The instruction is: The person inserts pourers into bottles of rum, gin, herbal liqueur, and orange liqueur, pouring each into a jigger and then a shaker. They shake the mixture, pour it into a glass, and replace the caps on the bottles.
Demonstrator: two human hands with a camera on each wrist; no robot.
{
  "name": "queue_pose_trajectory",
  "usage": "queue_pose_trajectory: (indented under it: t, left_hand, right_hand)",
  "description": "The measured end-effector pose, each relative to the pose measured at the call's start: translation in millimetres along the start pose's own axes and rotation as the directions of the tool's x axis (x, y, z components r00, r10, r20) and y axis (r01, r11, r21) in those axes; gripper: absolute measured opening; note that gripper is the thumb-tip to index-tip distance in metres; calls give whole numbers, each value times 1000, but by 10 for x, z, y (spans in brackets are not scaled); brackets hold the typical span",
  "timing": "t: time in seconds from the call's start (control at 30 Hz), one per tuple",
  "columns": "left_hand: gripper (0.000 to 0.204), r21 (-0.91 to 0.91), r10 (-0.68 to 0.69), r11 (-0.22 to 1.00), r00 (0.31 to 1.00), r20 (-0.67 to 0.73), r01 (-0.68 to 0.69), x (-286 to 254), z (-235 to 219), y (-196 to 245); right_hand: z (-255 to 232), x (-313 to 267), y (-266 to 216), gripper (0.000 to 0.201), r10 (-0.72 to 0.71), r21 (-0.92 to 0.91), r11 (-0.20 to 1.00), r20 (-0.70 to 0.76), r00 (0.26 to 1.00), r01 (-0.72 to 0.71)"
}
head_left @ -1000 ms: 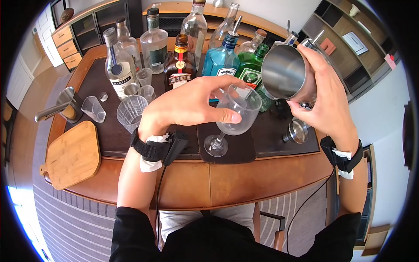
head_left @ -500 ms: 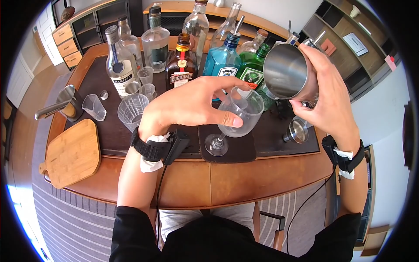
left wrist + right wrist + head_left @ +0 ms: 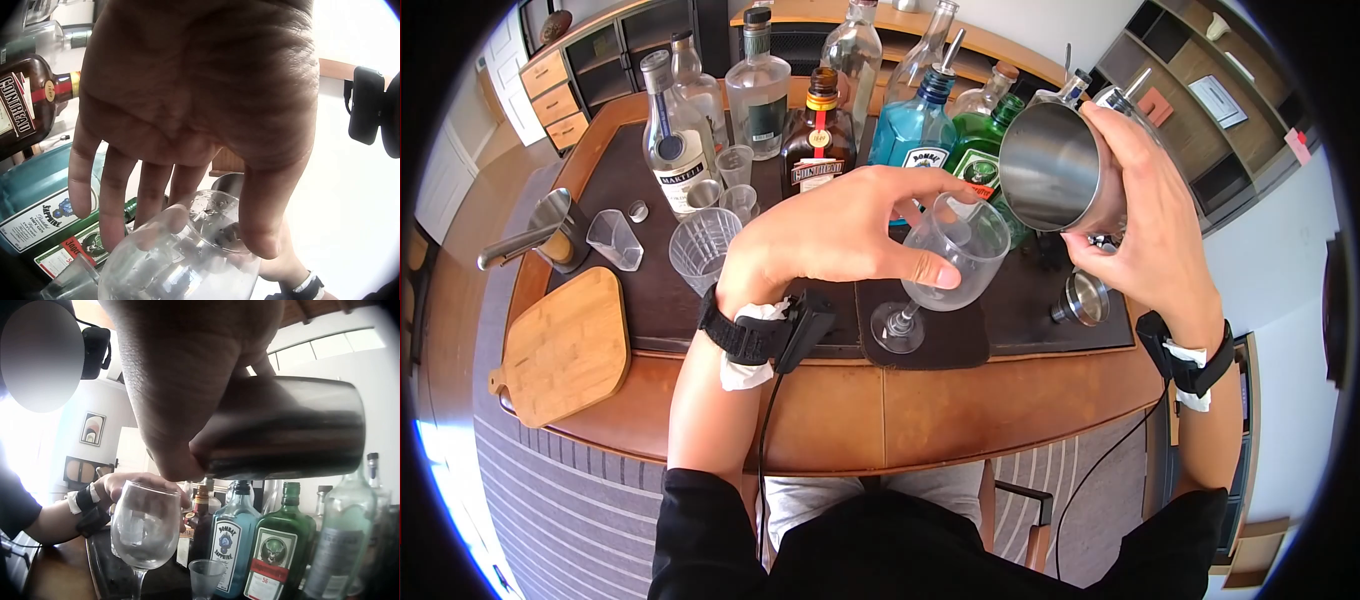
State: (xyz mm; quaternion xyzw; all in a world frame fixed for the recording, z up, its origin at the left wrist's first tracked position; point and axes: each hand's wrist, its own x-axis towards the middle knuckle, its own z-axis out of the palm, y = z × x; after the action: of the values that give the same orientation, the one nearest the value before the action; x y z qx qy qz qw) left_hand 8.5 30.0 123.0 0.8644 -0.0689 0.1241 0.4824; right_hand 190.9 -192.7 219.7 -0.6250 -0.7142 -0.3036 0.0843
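My left hand (image 3: 840, 228) holds the bowl of a clear stemmed wine glass (image 3: 966, 285), thumb on the near side and fingers on the far side. The glass foot stands on a small dark mat (image 3: 955, 348). In the left wrist view, the thumb and spread fingers straddle the glass (image 3: 187, 269) near its rim. My right hand (image 3: 1155, 210) grips a metal shaker cup (image 3: 1050, 165), tipped on its side with its mouth towards the left. The cup is above and to the right of the glass, and the right wrist view shows its steel wall (image 3: 294, 431) lying nearly level.
Behind the hands stand several bottles, among them a brown Cointreau (image 3: 815, 140), a blue Bombay Sapphire (image 3: 910, 130) and a green Jägermeister (image 3: 281, 544). A jigger (image 3: 1082, 298) sits at right. To the left are a ribbed glass (image 3: 703, 248), small cups and a wooden board (image 3: 565, 345).
Both hands keep their hold on the glass and the shaker cup, almost still. The head view has shifted slightly, so the table things appear a little higher.
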Motion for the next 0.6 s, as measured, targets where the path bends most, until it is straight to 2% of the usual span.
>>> queue_pose_trajectory:
  t: [0.2, 0.3, 0.4, 0.6]
  left_hand:
    - [76, 7, 14, 1000, 1000, -5, -14, 5, 4, -10]
    - [76, 13, 18, 1000, 1000, -8, -18, 3, 6, -7]
    - [76, 5, 15, 1000, 1000, -6, -15, 0, 3, 3]
    - [77, 9, 21, 1000, 1000, -12, -21, 3, 5, -11]
  right_hand:
    - [-10, 24, -7, 98, -38, -7, 999, -7, 999, 38]
    - [-24, 16, -7, 97, -10, -22, 1000, 39, 999, 11]
    - [-8, 42, -12, 98, -59, -22, 998, -13, 998, 59]
    - [-21, 56, -24, 99, -61, -32, 998, -6, 998, 60]
